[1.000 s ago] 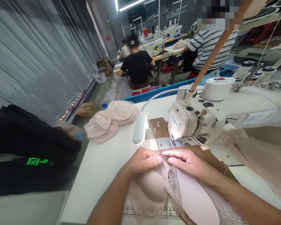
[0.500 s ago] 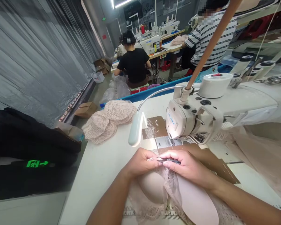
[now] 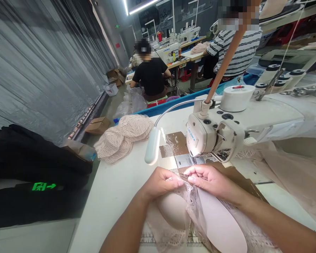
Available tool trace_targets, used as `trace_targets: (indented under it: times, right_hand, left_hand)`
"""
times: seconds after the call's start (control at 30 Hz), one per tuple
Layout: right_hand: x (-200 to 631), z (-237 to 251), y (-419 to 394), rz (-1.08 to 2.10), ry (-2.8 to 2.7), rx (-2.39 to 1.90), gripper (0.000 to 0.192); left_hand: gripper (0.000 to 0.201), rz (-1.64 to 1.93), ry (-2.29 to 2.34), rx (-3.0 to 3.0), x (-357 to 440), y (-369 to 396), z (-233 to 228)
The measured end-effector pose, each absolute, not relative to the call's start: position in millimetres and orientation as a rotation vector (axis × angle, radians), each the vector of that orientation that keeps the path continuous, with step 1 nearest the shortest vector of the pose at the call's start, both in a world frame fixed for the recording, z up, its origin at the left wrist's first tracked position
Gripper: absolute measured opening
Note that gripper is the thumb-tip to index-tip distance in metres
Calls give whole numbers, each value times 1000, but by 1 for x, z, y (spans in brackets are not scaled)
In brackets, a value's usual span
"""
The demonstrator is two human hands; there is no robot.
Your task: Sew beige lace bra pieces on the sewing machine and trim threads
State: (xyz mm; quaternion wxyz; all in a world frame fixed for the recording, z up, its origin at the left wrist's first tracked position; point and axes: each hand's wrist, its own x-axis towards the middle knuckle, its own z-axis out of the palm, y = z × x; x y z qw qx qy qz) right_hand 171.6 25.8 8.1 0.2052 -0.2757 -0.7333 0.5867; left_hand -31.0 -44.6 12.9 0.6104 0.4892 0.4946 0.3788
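Observation:
A pale pink lace bra (image 3: 171, 210) with smooth moulded cups lies on the table in front of me, at the near side of the sewing machine (image 3: 200, 135). My left hand (image 3: 162, 182) is closed, pinching the bra's upper lace edge between thumb and fingers. Just to the right, my right hand (image 3: 209, 180) is closed around small dark metal thread snips (image 3: 183, 175). Their pointed tip sticks out to the left, close to the pinched lace; the rest is hidden by the fingers. Both hands are below the needle area, apart from it.
Stacked lace cups (image 3: 122, 137) lie at the table's left. A lamp (image 3: 152, 146) on a bendy neck stands left of the machine head. Beige fabric (image 3: 287, 172) is spread at the right. A printed ruler (image 3: 150, 239) runs along the near edge. Two people sit at machines beyond.
My right hand has drawn slightly away from the left, and the snips have turned so that their tip points up and left. The left hand keeps its pinch on the lace.

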Motion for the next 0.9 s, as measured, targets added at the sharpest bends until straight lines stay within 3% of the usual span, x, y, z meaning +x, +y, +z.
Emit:
trace_targets:
  times: [0.27,0.33,0.4,0.47,0.63,0.73,0.9]
  right_hand:
    - [159,9,13,1852,-1911,-732,30]
    - [159,11,13,1804,-1978,-779,22]
    - [161,11,16,1697,-2016,-878,25]
    - [164,8,19,1648,-2059,-945,29]
    - [166,2,19,1860,-2205,-673,33]
    - [161,6,16,1838,-1998,-827,38]
    - [155,8,13,1691,-1971,-835,28]
  left_hand:
    - [30,798,1138,1217,-32,-44,13]
    - [34,659,1102,1230,-45,-44,17]
    - [45,515,1095,1200,-63,-45,20]
    - [45,447,1164,1199,-80,-46,23]
    - [23,625,1404,1307,-92,-49,30]
    - [21,685,1375,1318,-82,-50,34]
    - [24,748,1324,1328,-61,-50,32]
